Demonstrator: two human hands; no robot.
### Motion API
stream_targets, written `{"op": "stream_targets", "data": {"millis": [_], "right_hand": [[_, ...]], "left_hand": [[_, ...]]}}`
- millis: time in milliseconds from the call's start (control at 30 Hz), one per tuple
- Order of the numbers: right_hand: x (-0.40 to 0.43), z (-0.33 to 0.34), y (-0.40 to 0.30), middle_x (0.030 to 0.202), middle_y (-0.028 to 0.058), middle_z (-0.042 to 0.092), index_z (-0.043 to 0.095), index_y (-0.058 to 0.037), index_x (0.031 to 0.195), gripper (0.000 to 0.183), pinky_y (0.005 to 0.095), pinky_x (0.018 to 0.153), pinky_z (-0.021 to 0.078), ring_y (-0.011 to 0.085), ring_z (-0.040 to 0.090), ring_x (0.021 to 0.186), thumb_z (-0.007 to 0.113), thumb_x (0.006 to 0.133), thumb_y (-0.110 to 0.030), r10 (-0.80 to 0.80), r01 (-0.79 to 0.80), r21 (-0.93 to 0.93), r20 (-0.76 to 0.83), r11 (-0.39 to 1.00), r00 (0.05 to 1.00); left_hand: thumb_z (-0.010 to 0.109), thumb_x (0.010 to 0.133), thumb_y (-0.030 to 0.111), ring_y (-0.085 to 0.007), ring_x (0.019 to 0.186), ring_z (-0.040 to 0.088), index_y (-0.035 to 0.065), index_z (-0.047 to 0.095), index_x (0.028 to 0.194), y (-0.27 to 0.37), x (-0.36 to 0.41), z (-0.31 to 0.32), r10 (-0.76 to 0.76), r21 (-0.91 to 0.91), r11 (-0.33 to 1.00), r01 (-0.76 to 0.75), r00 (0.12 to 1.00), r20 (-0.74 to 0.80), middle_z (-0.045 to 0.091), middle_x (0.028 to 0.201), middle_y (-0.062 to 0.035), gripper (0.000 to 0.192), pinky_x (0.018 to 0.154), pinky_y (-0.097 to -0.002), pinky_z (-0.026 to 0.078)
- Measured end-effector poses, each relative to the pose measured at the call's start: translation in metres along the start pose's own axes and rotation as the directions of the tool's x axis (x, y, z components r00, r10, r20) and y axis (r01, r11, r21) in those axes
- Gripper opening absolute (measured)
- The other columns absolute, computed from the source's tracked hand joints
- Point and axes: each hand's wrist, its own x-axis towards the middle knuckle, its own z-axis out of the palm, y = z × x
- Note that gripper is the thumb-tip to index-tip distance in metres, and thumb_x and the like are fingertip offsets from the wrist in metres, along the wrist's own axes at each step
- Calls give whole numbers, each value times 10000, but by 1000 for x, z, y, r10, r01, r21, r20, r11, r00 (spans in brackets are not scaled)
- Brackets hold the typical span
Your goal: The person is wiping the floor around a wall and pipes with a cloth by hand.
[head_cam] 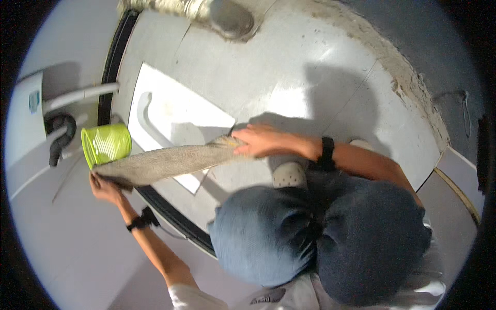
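A greyish-beige cloth [166,164] is stretched lengthwise between my two hands. At its left end, my left hand [104,188] grips a darker, folded edge. My right hand [252,141] is closed on the bunched right end. A lime-green ribbed plastic bucket [106,143] lies on its side just behind the cloth's left end, its mouth facing left. Beneath and behind the cloth is a white rectangular panel [174,106] on the grey floor, with a curved pale shape on it.
A black track [170,217] curves across the floor. At the far left stand a white box [29,104], a black corrugated hose [66,135] and a white pipe [81,95]. A capped pipe [231,17] is at the top; a rough wall base [403,73] borders the right.
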Motion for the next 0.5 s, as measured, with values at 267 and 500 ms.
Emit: {"op": "stream_targets", "data": {"millis": [267, 500], "right_hand": [[-92, -75, 33, 956, 224, 705, 661, -40, 1095, 442, 511, 812, 530, 391, 690, 911, 633, 935, -451, 306, -332, -153, -170, 931, 937], [-229, -108, 48, 937, 174, 711, 718, -59, 1051, 390, 467, 810, 524, 363, 689, 861, 644, 940, -426, 472, -552, -301, -300, 778, 829]], "left_hand": [[593, 1034, 205, -130, 877, 596, -90, 686, 1164, 57, -46, 53, -225, -383, 843, 378, 895, 386, 697, 984, -76, 336, 824, -281, 496], [613, 1001, 208, -103, 795, 545, -46, 707, 1036, 178, -167, 80, -16, -222, 882, 417, 497, 868, 657, 850, -28, 273, 750, -258, 457]]}}
